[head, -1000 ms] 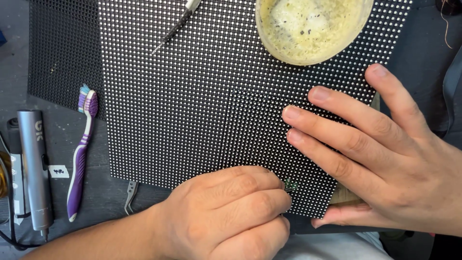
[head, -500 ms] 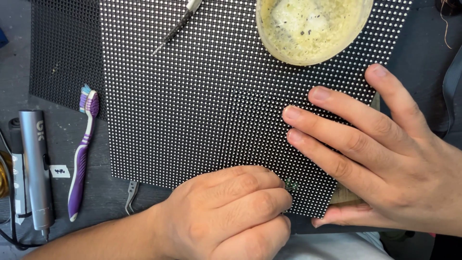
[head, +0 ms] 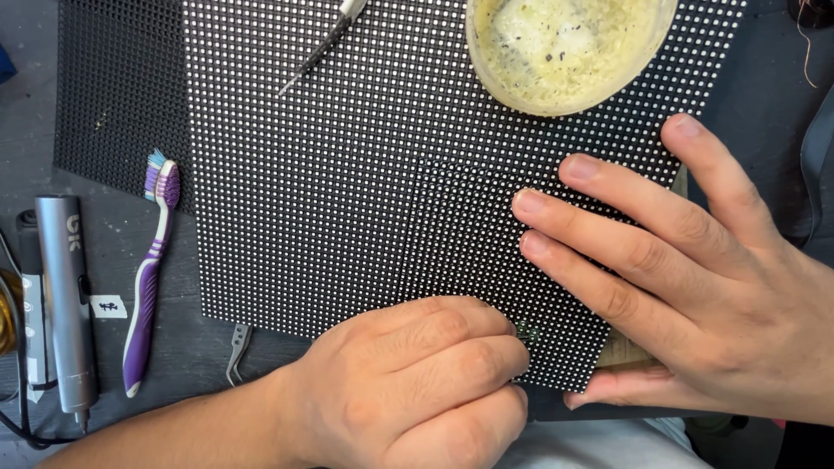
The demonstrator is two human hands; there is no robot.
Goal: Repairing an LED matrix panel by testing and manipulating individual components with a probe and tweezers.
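Nothing has shifted since the earlier frames: the left hand stays curled at the near edge of the dotted black panel, fingertips pinched on a small green spot there, though whether it grips anything I cannot tell. Just right, the right hand lies released, 4 fingers spread flat on the panel. Farther off rest a pale bowl and, left, a purple toothbrush.

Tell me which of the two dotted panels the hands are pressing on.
The larger, bright-dotted panel in front: right hand flat on it, left hand at its near edge. The darker panel lies untouched behind, at left.
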